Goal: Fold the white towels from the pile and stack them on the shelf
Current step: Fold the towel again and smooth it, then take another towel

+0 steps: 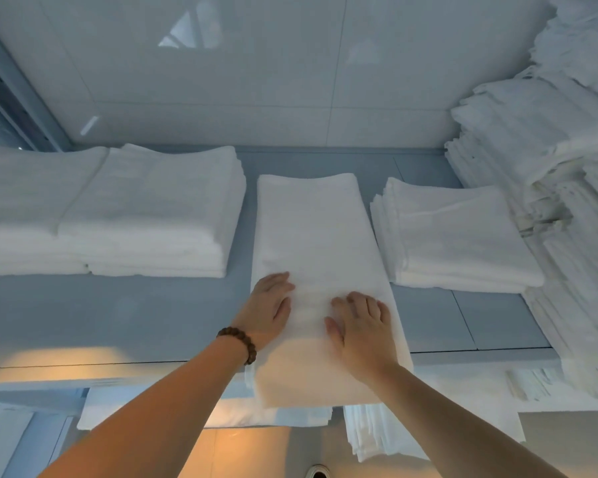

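Observation:
A long white towel [316, 232], folded into a narrow strip, lies across the grey shelf top [118, 312], and its near end hangs over the front edge. My left hand [268, 310] rests flat on the strip's left side, with a brown bead bracelet on the wrist. My right hand [359, 324] presses flat on the towel just to the right of it. Neither hand grips the cloth. A low stack of folded towels [460, 236] sits to the right of the strip.
Two thicker stacks of folded white towels [128, 208] stand side by side on the left. A tall, loose pile of white linen [567, 167] rises along the right edge. A glossy white wall [256, 81] backs the shelf. More white cloth [221, 415] lies on a lower level.

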Available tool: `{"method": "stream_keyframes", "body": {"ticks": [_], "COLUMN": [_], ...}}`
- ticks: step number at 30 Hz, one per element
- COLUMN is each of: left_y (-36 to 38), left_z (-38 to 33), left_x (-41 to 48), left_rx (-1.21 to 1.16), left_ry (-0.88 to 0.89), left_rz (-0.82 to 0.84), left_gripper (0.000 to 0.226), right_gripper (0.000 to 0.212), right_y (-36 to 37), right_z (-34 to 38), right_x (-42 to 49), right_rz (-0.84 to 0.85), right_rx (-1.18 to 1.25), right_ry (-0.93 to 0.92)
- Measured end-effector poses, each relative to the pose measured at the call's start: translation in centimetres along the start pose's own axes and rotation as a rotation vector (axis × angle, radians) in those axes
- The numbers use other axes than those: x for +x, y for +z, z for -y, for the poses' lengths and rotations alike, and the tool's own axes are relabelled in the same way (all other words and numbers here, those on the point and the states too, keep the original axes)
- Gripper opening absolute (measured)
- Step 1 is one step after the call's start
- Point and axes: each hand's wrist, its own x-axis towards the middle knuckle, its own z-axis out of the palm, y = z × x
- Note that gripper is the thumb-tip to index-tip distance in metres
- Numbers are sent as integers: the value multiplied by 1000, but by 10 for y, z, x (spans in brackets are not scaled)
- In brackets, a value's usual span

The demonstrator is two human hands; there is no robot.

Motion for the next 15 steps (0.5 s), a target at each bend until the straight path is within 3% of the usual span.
{"method": "stream_keyframes", "body": {"ticks": [6, 9, 11, 13, 15], "left_y": [-6, -5, -2, 3, 15], "left_z": [3, 10, 12, 5, -11], "left_x": [27, 26, 26, 29, 29], "left_rx": [41, 96, 233, 444, 497], "left_ry": [-37, -27, -70, -102, -68], "left_rz": [-120, -32, 24, -59, -91], "left_gripper": [46, 52, 51, 48, 50], "right_gripper": [59, 61, 61, 58, 54], "right_y": [13, 16, 15, 10, 8], "right_z": [-7, -8, -6, -2, 4], "right_x": [18, 16, 18, 26, 34], "right_rz": [118, 137, 149, 111, 74], "right_rx": [16, -1, 2, 28, 62], "right_ry": [-31, -36, -22, -2, -3]}}
